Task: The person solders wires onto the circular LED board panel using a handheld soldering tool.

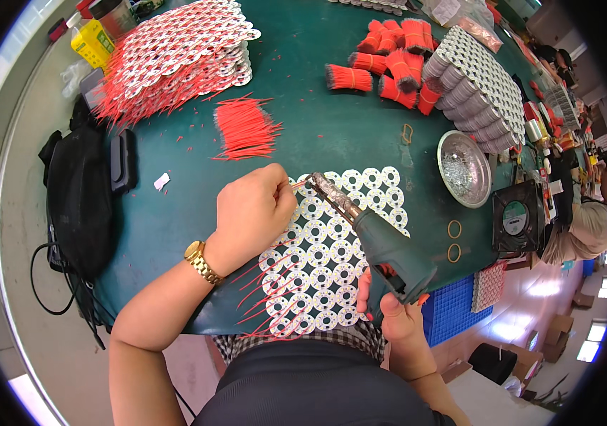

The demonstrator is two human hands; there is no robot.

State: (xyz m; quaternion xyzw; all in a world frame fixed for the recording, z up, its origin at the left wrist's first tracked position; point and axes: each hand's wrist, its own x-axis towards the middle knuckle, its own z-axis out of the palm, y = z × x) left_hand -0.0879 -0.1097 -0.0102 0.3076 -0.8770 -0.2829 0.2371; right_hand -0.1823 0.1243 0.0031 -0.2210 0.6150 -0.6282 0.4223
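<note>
In front of me lies a sheet of round white circuit boards (321,255), with several red wires (250,305) sticking out from its left edge. My left hand (255,209), wearing a gold watch (203,263) at the wrist, is closed in a pinch at the sheet's upper left corner. A thin red wire (298,184) shows between its fingertips and the boards. My right hand (397,316) grips a dark soldering gun (392,245) from below. The gun's crusted tip points up and left, close to the wire's end; whether they touch, I cannot tell.
Loose red wires (247,128) lie beyond my left hand. Farther back are a stack of wired sheets (183,42), red wire bundles (410,67) and bare stacked sheets (477,78). At right sit a metal bowl (447,170) and a fan (514,217); a black bag (80,199) is left.
</note>
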